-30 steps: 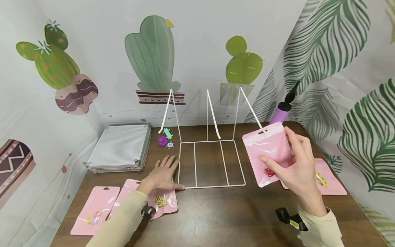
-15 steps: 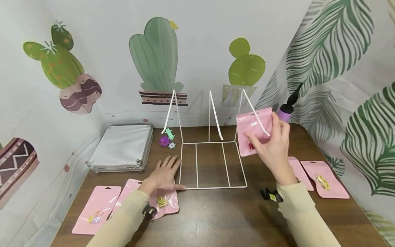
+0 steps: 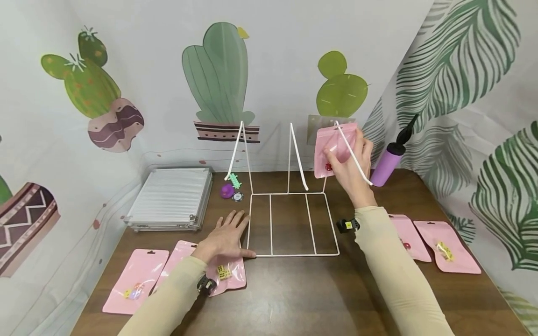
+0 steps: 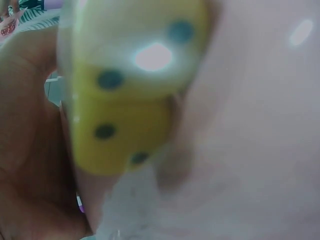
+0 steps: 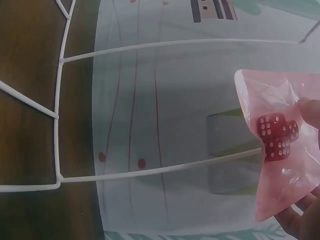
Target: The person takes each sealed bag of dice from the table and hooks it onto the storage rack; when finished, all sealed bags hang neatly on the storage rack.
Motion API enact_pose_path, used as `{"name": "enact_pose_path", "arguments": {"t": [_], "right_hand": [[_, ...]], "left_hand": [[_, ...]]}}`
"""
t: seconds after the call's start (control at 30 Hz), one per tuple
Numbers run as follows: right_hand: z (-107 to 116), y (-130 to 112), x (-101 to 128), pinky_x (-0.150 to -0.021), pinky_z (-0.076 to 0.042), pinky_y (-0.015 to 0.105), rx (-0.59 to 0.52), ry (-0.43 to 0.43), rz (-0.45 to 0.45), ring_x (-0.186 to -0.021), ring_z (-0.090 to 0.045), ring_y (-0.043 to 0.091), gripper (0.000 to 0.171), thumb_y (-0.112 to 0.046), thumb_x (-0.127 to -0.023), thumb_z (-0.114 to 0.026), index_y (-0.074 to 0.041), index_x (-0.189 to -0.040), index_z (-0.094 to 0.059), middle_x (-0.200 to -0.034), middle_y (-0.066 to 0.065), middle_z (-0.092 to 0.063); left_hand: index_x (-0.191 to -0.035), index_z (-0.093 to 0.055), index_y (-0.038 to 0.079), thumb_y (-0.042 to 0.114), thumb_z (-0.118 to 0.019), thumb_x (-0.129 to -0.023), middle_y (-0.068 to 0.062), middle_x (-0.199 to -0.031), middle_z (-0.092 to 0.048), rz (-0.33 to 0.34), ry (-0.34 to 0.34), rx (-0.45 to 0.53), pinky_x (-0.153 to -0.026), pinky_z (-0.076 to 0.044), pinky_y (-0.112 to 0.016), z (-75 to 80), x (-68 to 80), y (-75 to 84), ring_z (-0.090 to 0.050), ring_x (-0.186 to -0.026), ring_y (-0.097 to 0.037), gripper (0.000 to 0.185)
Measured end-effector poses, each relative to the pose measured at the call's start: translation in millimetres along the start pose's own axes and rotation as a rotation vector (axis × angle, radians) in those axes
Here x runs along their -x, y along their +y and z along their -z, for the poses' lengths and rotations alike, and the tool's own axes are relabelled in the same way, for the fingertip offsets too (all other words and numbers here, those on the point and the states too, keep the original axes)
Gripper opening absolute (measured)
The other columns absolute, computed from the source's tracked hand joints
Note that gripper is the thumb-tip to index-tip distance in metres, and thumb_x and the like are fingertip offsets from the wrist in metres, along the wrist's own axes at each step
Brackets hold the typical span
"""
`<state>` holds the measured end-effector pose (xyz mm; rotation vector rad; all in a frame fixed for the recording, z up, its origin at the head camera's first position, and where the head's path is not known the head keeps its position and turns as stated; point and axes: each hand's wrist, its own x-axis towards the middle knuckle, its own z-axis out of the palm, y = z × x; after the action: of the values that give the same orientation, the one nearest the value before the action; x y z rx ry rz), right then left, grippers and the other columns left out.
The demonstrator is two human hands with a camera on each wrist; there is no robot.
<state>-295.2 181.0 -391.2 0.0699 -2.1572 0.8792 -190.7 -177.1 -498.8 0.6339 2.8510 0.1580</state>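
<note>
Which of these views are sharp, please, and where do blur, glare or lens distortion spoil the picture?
Head view: evenly lit and sharp, though the wide lens bows the edges; the white wire rack stays crisp. Left wrist view: far too close, the yellow dice with dark pips blurred, with a white glare spot on it. Right wrist view: slightly soft, yet the red dice show through the glossy pink plastic pouch.

In the left wrist view, almost everything is being blotted out by a blurred yellow die (image 4: 131,85) pressed close to the lens inside a pink pouch (image 4: 250,150); the left hand (image 4: 30,165) is being cut off by the frame's edge. In the right wrist view, the held pouch (image 5: 280,150) is being clipped at the right edge, and only fingers (image 5: 312,112) are being shown. In the head view, the red dice (image 3: 329,166) are being rendered too small to count.
</note>
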Motion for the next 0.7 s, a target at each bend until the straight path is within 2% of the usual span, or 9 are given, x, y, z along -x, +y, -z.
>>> {"name": "enact_pose_path", "arguments": {"t": [0.2,0.4,0.53,0.7], "right_hand": [[-2,0,0,-0.098,-0.045,0.055,-0.01,0.008,-0.022,-0.11,-0.048,0.04,0.095,-0.053,-0.076,-0.077,-0.019,-0.151,-0.03,-0.124,0.024,-0.04],[5,-1,5,-0.115,-0.03,0.049,-0.017,0.061,0.044,-0.134,-0.032,0.036,0.104,-0.052,-0.073,-0.08,-0.005,-0.151,-0.029,-0.14,0.027,-0.034],[10,-1,9,-0.117,-0.025,0.051,-0.012,0.073,0.097,-0.137,-0.03,0.04,0.108,-0.049,-0.07,-0.083,0.0,-0.15,-0.029,-0.144,0.029,-0.034],[17,0,13,-0.117,-0.027,0.048,-0.036,0.055,0.117,-0.138,-0.031,0.038,0.107,-0.043,-0.07,-0.085,0.001,-0.15,-0.029,-0.144,0.03,-0.033]], "left_hand": [[-0.156,-0.021,0.014,0.084,-0.061,-0.065,-0.016,-0.161,-0.018,0.0,0.001,0.001,-0.115,-0.018,-0.065,-0.5,-1.3,1.2,-0.016,-0.148,-0.04,0.122],[-0.156,-0.021,0.014,0.084,-0.061,-0.065,-0.017,-0.161,-0.018,-0.002,0.001,0.007,-0.115,-0.018,-0.065,-1.0,-1.1,1.5,-0.016,-0.148,-0.041,0.122],[-0.156,-0.02,0.014,0.084,-0.061,-0.065,-0.016,-0.161,-0.018,0.003,-0.003,0.007,-0.115,-0.017,-0.065,-0.1,-0.7,1.6,-0.015,-0.148,-0.04,0.122],[-0.156,-0.021,0.014,0.083,-0.062,-0.066,-0.017,-0.161,-0.019,0.005,-0.002,0.012,-0.115,-0.018,-0.065,0.1,-0.9,0.8,-0.016,-0.148,-0.041,0.121]]}}
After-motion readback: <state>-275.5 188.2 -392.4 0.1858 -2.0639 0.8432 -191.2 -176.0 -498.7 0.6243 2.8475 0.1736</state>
